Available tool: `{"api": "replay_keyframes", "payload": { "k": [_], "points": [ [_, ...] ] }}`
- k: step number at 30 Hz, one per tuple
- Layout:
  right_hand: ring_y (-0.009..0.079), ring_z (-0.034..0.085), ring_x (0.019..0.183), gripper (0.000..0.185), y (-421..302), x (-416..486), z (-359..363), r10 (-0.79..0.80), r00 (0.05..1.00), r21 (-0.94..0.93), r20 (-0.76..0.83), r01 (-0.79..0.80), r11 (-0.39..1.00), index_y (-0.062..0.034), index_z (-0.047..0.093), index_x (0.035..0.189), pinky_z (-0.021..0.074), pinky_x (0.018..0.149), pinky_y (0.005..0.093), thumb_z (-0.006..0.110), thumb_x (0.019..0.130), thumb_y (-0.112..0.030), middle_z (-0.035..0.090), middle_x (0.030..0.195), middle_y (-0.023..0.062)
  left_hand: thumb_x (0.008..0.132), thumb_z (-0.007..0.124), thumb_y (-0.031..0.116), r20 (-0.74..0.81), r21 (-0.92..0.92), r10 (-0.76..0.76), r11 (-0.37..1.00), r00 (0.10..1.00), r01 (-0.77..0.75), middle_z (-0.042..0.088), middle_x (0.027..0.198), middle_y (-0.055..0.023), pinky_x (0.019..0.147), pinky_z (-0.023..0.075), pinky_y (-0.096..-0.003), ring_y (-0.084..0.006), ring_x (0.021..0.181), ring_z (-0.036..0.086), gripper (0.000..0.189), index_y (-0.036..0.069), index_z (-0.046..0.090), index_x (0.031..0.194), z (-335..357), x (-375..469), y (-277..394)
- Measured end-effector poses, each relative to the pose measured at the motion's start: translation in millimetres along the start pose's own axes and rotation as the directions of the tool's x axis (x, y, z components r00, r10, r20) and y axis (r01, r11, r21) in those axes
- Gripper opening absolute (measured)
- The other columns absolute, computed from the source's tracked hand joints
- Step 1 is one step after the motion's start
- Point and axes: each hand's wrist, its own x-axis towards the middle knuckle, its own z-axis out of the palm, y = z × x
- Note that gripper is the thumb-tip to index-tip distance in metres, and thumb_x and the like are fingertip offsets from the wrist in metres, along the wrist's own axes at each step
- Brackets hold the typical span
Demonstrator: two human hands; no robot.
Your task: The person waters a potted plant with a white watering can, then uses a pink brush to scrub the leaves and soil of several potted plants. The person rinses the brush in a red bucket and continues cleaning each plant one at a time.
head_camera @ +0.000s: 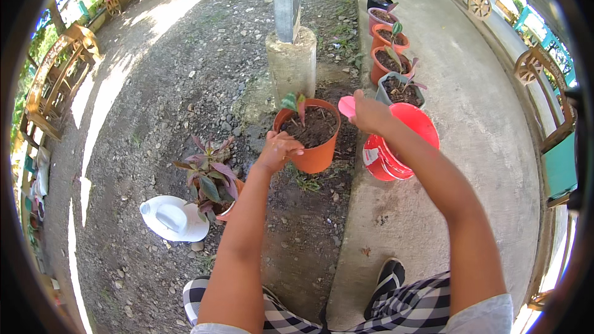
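Observation:
My left hand (280,150) grips the near left rim of an orange plastic flowerpot (316,158). Dark soil (313,129) fills the pot, and a small cutting (300,107) with green and reddish leaves stands in it. To the right of the pot, my right hand (371,112) is closed around a small pink plastic tool (347,107), perhaps a scoop; its handle is hidden in my fingers. Beneath my right forearm a red plastic bucket (429,123) rests on the concrete, and the arm hides part of its opening.
Several potted cuttings line the concrete walkway's edge, the nearest in a grey pot (381,95). A metal post in a concrete footing (292,67) rises behind the orange pot. Left lie a purple-leaved potted plant (211,181) and a white plastic jug (174,218). Wooden benches (60,74) stand farther off.

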Motion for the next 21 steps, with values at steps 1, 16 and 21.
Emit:
{"api": "replay_keyframes", "payload": {
  "k": [1, 16, 21],
  "points": [
    [0.0377, 0.061, 0.091, 0.048, 6, -4, -13, -0.076, 0.996, -0.090, 0.046, 0.080, 0.993, -0.0024, 0.040, 0.111, 0.0487, 0.077, 0.0460, 0.062, 0.080, -0.031, 0.061, 0.098, 0.0226, 0.078, 0.063, 0.030, 0.040, 0.015, -0.015, 1.000, 0.999, 0.014, 0.063, 0.073, 0.0022, 0.075, 0.0305, -0.0352, -0.0184, 0.079, 0.054, 0.017, 0.014, 0.067, 0.074, -5, -7, -3],
    [0.0192, 0.063, 0.082, 0.041, 170, 10, 26, -0.251, 0.526, 0.253, 0.812, 0.070, 0.965, -0.0103, 0.062, 0.105, 0.0503, 0.074, 0.0314, 0.076, 0.069, -0.025, 0.066, 0.091, 0.0059, 0.079, 0.066, 0.010, -0.133, -0.154, -0.176, 0.976, 0.975, 0.155, 0.066, 0.081, -0.0109, 0.064, 0.0481, -0.0374, -0.0265, 0.071, 0.063, 0.008, 0.005, 0.068, 0.085, 14, 12, 54],
    [0.0188, 0.062, 0.082, 0.030, 134, 23, 65, -0.257, 0.510, 0.137, 0.821, 0.260, 0.956, -0.0063, 0.063, 0.100, 0.0516, 0.072, 0.0302, 0.067, 0.071, -0.011, 0.065, 0.090, 0.0077, 0.092, 0.050, 0.025, -0.097, -0.394, -0.561, 0.781, 0.822, 0.486, 0.056, 0.118, -0.0163, 0.086, 0.0449, -0.0363, -0.0282, 0.104, 0.057, 0.036, 0.001, 0.054, 0.119, 36, 58, 46]
  ]
}}
